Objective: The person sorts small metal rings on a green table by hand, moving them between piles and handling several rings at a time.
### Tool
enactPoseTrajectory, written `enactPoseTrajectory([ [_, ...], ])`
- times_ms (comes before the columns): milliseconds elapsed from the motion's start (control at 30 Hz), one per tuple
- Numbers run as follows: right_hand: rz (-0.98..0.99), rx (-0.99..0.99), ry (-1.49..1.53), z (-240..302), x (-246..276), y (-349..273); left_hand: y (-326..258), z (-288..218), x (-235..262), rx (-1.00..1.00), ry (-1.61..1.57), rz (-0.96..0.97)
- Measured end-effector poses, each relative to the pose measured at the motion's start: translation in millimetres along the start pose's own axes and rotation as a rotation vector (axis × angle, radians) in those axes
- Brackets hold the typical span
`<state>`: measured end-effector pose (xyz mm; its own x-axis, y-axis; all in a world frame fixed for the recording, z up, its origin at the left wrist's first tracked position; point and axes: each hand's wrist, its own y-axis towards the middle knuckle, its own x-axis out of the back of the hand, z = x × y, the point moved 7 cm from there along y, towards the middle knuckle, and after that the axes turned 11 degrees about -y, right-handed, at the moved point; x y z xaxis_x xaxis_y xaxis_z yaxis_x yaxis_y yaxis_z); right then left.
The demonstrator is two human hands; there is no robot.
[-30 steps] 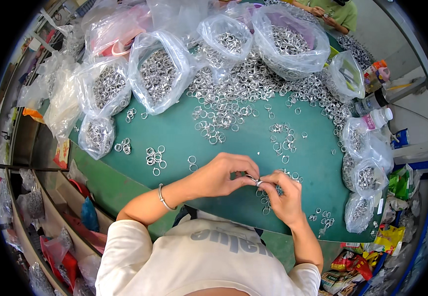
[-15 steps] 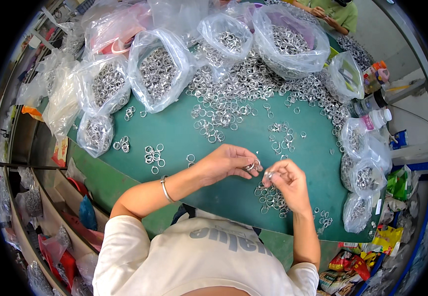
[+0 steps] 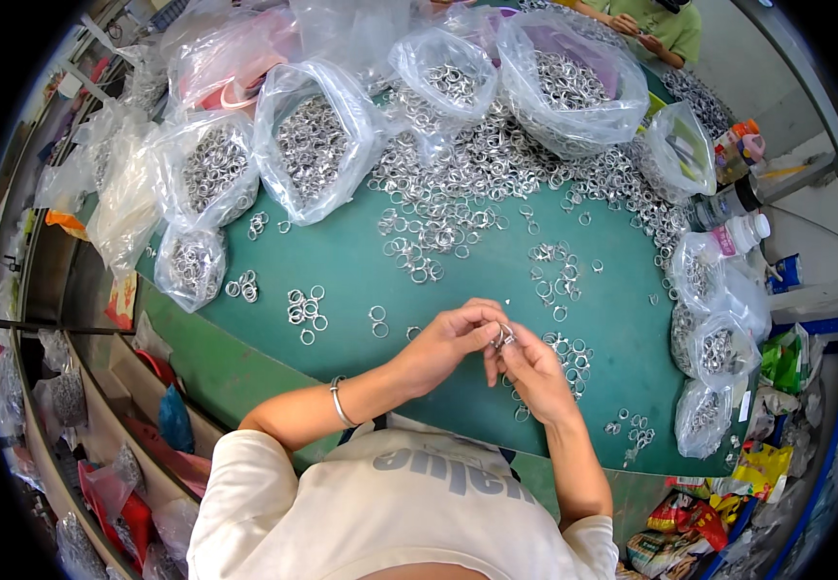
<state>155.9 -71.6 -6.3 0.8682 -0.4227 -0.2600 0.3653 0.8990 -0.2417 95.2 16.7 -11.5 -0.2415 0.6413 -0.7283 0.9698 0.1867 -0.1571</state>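
My left hand [image 3: 453, 340] and my right hand [image 3: 535, 375] meet above the near middle of the green table [image 3: 361, 256]. Both are closed, with fingertips pinching silver metal rings [image 3: 504, 335] between them; how many they hold is hard to make out. Just beyond my right hand lies a loose group of silver rings [image 3: 574, 360], partly covered by that hand. A few separate rings [image 3: 378, 322] rest to the left of my left hand. Farther off, a large heap of rings [image 3: 477, 159] spreads across the table.
Clear plastic bags full of rings, such as one bag [image 3: 311, 145], line the far side. Smaller ring bags [image 3: 704, 411] and a bottle [image 3: 743, 232] stand along the right edge. At the far right, another person [image 3: 665, 29] in green sits working. Shelf compartments [image 3: 81, 387] hold bags at left.
My hands, apart before, have come together; the right moved left and slightly nearer to me, meeting the left at the rings. More of the loose group beyond my right hand now shows.
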Motion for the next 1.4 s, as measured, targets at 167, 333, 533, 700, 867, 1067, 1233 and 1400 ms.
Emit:
enactPoseTrajectory([
  [167,0.071,0.005,0.168,-3.7,-3.9,-0.8,-6.9,-23.3,-8.5,-0.323,0.344,-0.052],
  [333,-0.036,0.04,0.211,3.9,-1.4,-6.4,-23.7,-47.7,-25.6,-0.576,0.764,-0.104],
  [533,-0.075,0.03,0.289,8.5,-6.7,-10.5,-26.4,-43.2,-25.9,-0.412,0.61,-0.048],
  [700,-0.168,0.057,0.092,11.4,-3.6,-14.6,-32.9,-52.4,-32.4,-0.586,0.88,-0.027],
  [867,-0.258,0.177,-0.198,24.2,-4.1,-19.6,-38.5,-50.4,-36.6,-0.62,0.903,-0.031],
  [1067,-0.147,0.074,-0.044,29.4,-11.7,-19.8,-32.9,-44.6,-17.5,-0.404,0.564,-0.09],
  [1233,-0.016,0.046,0.198,28.1,-21.3,-19.6,-32.2,-35.1,-11.6,-0.302,0.268,-0.133],
  [1400,-0.074,0.184,0.007,32.7,-18.7,-19.4,-29.0,-22.6,-5.3,-0.189,-0.004,-0.154],
])
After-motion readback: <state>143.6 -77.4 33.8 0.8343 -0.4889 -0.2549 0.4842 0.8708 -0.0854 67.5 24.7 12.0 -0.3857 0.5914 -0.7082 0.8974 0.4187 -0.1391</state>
